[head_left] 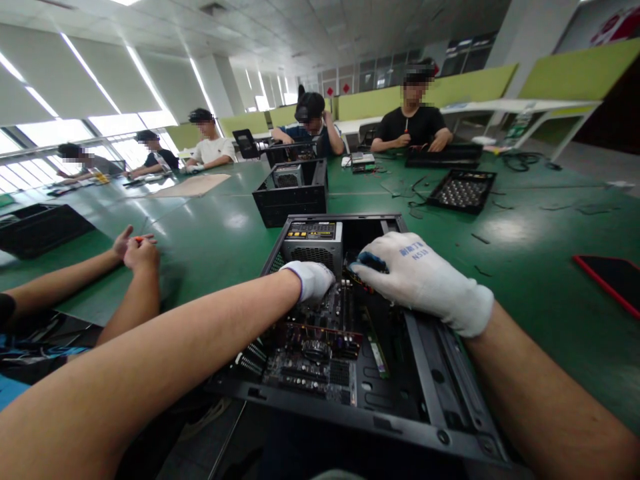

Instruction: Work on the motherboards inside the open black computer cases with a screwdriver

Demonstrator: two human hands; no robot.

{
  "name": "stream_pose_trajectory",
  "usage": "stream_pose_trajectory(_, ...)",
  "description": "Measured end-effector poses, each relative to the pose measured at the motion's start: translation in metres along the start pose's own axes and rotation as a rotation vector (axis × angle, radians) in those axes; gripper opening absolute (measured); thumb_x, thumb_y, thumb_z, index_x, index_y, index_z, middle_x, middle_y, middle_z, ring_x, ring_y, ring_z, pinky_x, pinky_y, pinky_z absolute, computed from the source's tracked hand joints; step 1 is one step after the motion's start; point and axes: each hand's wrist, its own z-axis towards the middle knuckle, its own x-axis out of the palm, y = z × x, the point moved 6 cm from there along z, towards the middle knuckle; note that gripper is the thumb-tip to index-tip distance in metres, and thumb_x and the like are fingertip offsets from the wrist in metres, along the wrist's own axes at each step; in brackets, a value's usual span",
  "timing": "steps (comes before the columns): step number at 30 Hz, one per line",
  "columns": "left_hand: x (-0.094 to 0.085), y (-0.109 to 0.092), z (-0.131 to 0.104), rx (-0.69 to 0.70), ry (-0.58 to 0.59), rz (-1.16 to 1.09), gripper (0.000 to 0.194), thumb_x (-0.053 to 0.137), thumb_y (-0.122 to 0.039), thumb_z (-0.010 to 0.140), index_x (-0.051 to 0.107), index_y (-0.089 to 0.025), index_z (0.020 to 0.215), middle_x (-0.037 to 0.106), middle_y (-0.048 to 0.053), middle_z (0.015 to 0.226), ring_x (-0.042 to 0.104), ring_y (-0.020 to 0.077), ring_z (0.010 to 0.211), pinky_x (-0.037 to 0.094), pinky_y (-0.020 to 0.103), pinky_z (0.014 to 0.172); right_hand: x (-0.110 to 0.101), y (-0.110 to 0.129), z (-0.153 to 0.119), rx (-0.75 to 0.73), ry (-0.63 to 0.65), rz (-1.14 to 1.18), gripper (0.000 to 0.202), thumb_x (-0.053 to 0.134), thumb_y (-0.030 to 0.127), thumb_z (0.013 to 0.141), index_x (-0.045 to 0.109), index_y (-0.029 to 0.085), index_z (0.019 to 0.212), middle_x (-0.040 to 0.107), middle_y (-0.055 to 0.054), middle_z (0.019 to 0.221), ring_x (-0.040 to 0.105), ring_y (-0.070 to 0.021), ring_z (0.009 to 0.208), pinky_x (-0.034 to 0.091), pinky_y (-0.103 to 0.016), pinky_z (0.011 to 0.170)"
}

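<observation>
An open black computer case [320,417] lies on its side in front of me. Inside it are a motherboard [300,373] and, at the far left corner, a grey power supply [313,252] with a label. My left hand [315,280], in a white glove, reaches down beside the power supply to the board; its fingers look curled in, with their tips hidden. Across from it my right hand [407,273], also gloved, curls round a bundle of dark cables [367,288] with some coloured wires. A green memory stick [376,347] lies in the case, right of the motherboard.
Another open case [293,200] stands beyond mine on the green table [220,230]. A black perforated panel [463,191] and loose ties lie at the back right. A red-edged black device [610,280] lies at right. A co-worker's hands [137,250] are close at left; several people sit around.
</observation>
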Motion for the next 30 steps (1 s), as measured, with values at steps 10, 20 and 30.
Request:
stream_pose_trajectory(10,0.0010,-0.0020,0.0004,0.034,0.058,0.106,0.046,0.081,-0.025,0.077,0.074,-0.018,0.122,0.076,0.013,0.126,0.071,0.0299,0.117,0.054,0.036,0.105,0.0009,0.0003,0.0007,-0.019,0.001,-0.009,0.047,0.050,0.056,0.102,0.077,0.018,0.104,0.077,-0.011,0.098,0.069,-0.0280,0.095,0.046,-0.040,0.088)
stream_pose_trajectory(20,0.0000,0.0056,0.0027,-0.037,0.019,0.088,0.049,0.080,-0.026,0.079,0.072,-0.015,0.127,0.073,0.017,0.130,0.068,0.0332,0.123,0.055,0.041,0.106,0.0039,-0.0007,0.0005,-0.036,0.011,-0.021,0.048,0.049,0.058,0.102,0.076,0.018,0.105,0.077,-0.011,0.101,0.068,-0.0279,0.099,0.047,-0.039,0.090)
stream_pose_trajectory(30,-0.0013,0.0054,-0.0007,-0.044,0.030,0.109,0.048,0.080,-0.027,0.080,0.072,-0.014,0.126,0.074,0.017,0.129,0.070,0.0315,0.120,0.054,0.038,0.106,0.0026,0.0001,0.0010,-0.019,0.029,-0.015,0.050,0.048,0.059,0.102,0.076,0.018,0.107,0.077,-0.011,0.102,0.069,-0.0282,0.100,0.047,-0.040,0.091)
